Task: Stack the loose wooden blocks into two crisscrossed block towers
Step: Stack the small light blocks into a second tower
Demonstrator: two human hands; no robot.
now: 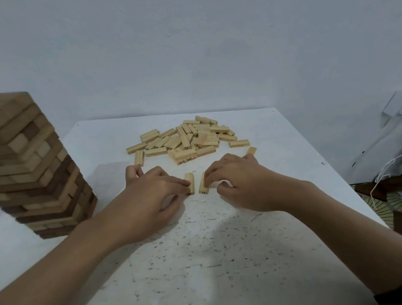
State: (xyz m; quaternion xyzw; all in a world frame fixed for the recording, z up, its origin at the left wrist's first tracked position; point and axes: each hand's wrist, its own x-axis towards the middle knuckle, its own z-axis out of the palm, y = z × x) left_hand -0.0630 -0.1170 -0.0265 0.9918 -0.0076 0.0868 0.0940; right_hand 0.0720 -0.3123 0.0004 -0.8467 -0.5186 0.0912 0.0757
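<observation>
Two smooth rectangular wooden blocks point(189, 183) lie parallel; left hand point(151, 195) pinches one, right hand point(240, 183) the other.

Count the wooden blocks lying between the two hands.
2. The left block is pinched by the left hand; the right block, beside it with a gap, by the right hand. Others may be hidden under the hands.

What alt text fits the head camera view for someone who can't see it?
The left hand and right hand each pinch a wooden block, the left block and right block lying parallel with a gap between on a white table. Behind them lies a loose block pile; a tall crisscrossed tower stands at the left.
</observation>
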